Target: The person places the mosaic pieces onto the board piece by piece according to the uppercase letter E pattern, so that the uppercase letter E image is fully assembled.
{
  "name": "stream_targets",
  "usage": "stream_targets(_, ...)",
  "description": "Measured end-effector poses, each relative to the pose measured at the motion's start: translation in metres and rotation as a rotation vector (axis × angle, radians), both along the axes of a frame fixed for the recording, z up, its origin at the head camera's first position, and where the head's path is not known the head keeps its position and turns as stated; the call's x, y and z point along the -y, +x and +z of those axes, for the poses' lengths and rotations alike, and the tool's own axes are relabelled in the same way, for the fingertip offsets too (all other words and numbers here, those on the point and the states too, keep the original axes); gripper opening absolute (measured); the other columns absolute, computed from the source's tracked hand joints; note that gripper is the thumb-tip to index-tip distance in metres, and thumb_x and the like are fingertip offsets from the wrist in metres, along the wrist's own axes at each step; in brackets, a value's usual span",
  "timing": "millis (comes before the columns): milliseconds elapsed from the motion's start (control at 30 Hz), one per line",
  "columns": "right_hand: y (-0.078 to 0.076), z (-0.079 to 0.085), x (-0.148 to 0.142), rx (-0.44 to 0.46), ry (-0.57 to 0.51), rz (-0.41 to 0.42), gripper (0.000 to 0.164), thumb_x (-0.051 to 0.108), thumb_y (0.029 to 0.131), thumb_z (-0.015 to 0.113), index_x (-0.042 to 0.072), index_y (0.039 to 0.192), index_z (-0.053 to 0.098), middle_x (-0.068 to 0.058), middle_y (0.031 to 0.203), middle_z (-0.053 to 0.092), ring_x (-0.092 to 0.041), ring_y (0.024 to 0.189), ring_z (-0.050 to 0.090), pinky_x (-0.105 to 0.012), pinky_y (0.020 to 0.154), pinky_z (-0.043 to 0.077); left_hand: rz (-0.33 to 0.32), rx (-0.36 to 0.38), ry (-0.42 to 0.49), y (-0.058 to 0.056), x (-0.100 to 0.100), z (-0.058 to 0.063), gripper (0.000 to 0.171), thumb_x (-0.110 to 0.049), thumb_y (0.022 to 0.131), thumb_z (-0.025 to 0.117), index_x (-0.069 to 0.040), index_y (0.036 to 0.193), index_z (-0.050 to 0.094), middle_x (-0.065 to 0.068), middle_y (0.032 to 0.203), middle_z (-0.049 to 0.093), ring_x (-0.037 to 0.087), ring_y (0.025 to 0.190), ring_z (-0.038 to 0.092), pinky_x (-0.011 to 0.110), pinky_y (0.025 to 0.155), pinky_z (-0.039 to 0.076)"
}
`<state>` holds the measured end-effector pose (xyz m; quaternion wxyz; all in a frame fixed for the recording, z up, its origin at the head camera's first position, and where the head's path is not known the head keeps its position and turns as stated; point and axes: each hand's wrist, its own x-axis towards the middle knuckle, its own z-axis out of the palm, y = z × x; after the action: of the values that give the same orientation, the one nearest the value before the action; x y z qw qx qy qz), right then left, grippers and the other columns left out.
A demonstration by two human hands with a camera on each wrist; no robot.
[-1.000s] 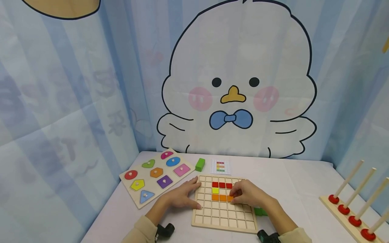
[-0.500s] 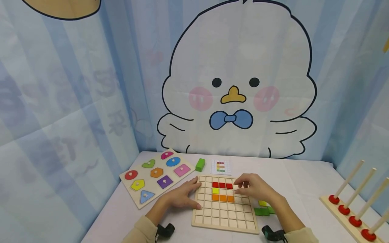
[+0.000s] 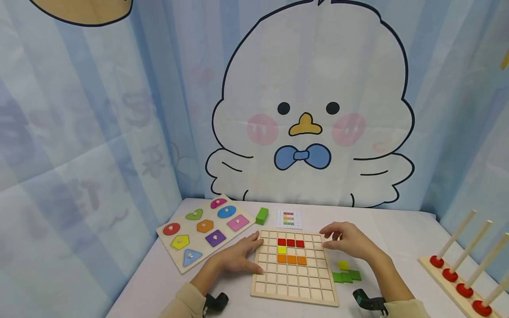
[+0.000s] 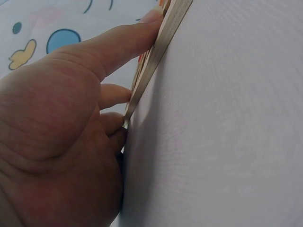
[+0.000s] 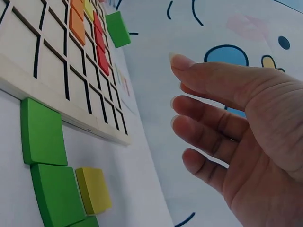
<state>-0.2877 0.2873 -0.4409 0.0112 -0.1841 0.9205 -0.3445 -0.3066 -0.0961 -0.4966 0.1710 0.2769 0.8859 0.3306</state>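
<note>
A wooden grid board (image 3: 293, 291) lies on the table. In it sit a row of red tiles (image 3: 290, 242), one yellow tile (image 3: 282, 250) and a row of orange tiles (image 3: 291, 259). My left hand (image 3: 240, 255) rests on the board's left edge, thumb and fingertips spread along the frame. In the right wrist view, my right hand (image 5: 222, 123) holds nothing, its fingers loosely bent and apart from the thumb. It hovers by the board's upper right edge. Below it on the table lie several tiles, among them green tiles (image 3: 347, 277) and a loose yellow tile (image 3: 343, 265).
Behind the board are a printed pattern card (image 3: 289, 218) and a green block (image 3: 262, 216). A shape puzzle with knobs (image 3: 204, 226) lies at the left. At the right stands a peg rack (image 3: 457, 285) with red rings. A printed curtain (image 3: 314, 185) hangs behind the table.
My right hand has lifted off the third orange tile and moved right, past the board's edge. The loose yellow tile and green tiles have come into view. The left hand stays put.
</note>
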Motion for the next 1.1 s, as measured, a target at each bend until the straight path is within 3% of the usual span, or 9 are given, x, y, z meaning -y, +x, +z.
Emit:
stream_targets(367, 0.0, 0.001, -0.025, 0.093, 0.003, 0.055, 0.041, 0.018, 0.088, 0.083, 0.001, 0.124, 0.072, -0.005, 0.1, 0.072, -0.016, 0.083, 0.058, -0.025, 0.066, 0.049, -0.003, 0.002, -0.006, -0.001, 0.0, 0.001, 0.094, -0.048, 0.085, 0.083, -0.021, 0.162, 0.038, 0.003, 0.177, 0.013, 0.032, 0.163, 0.011, 0.058, 0.13, 0.015)
stream_targets(500, 0.001, -0.001, -0.033, 0.154, -0.002, 0.058, 0.035, 0.013, 0.086, 0.084, 0.002, 0.119, 0.075, -0.011, 0.104, 0.073, -0.02, 0.087, 0.058, -0.025, 0.068, 0.05, -0.002, 0.001, -0.003, 0.0, 0.0, 0.001, 0.094, -0.048, 0.085, 0.083, -0.02, 0.163, 0.038, 0.004, 0.177, 0.012, 0.032, 0.163, 0.011, 0.059, 0.13, 0.014)
stream_targets(667, 0.002, -0.007, -0.041, 0.253, 0.026, 0.057, 0.026, 0.011, 0.084, 0.084, 0.007, 0.109, 0.078, -0.006, 0.096, 0.07, -0.022, 0.088, 0.056, -0.028, 0.07, 0.049, 0.0, -0.001, -0.002, 0.001, 0.0, 0.001, 0.094, -0.047, 0.085, 0.083, -0.02, 0.163, 0.038, 0.004, 0.177, 0.012, 0.032, 0.163, 0.011, 0.058, 0.131, 0.014)
stream_targets(1100, -0.003, -0.02, -0.052, 0.33, 0.0, 0.134, 0.023, 0.002, 0.077, 0.086, 0.005, 0.099, 0.079, -0.004, 0.085, 0.067, -0.019, 0.08, 0.055, -0.026, 0.065, 0.047, 0.004, 0.006, -0.004, 0.0, -0.001, 0.001, 0.094, -0.047, 0.085, 0.083, -0.02, 0.163, 0.037, 0.003, 0.177, 0.012, 0.031, 0.163, 0.011, 0.057, 0.131, 0.014)
